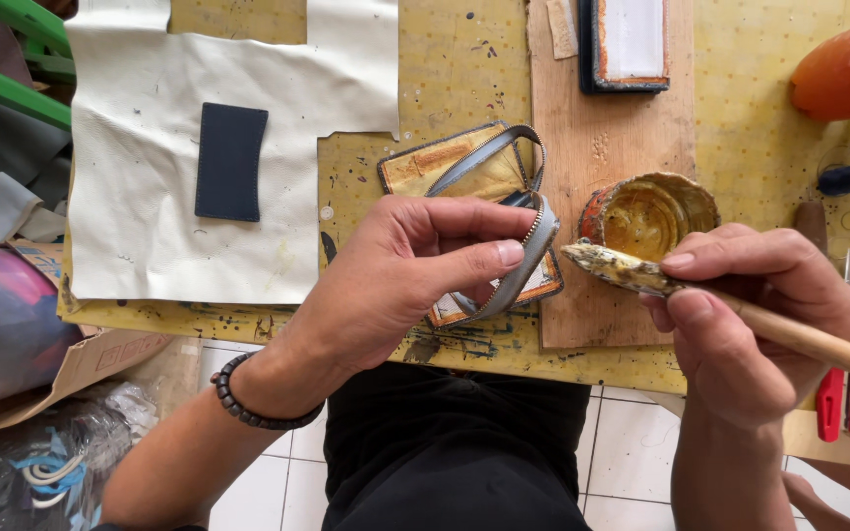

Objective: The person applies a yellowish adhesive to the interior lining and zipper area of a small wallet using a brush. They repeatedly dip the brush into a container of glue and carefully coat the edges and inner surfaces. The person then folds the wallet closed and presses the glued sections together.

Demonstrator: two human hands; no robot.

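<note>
A yellow worktable (740, 108), spotted and stained, is seen across most of the frame. On its upper left a large sheet of cream leather (150, 236) is spread, and a dark navy rectangular patch (230, 161) is laid on it. A bare wooden board (597, 147) is set upright of centre, with a dark-framed white block (632, 39) at its top edge. At the centre of the frame the left hand (395, 275) is closed around a grey zipper strip (523, 261), pinched between thumb and fingers, the strip looping up over a small glue-stained wallet piece (445, 162) lying on the table. At the lower right the right hand (750, 315) is clenched on a wooden-handled glue brush (641, 275), whose crusted bristles are held just beside the zipper. Behind the brush tip an open glue tin (649, 211) is stood on the board. A red-handled tool (838, 393) is seen at the right edge.
</note>
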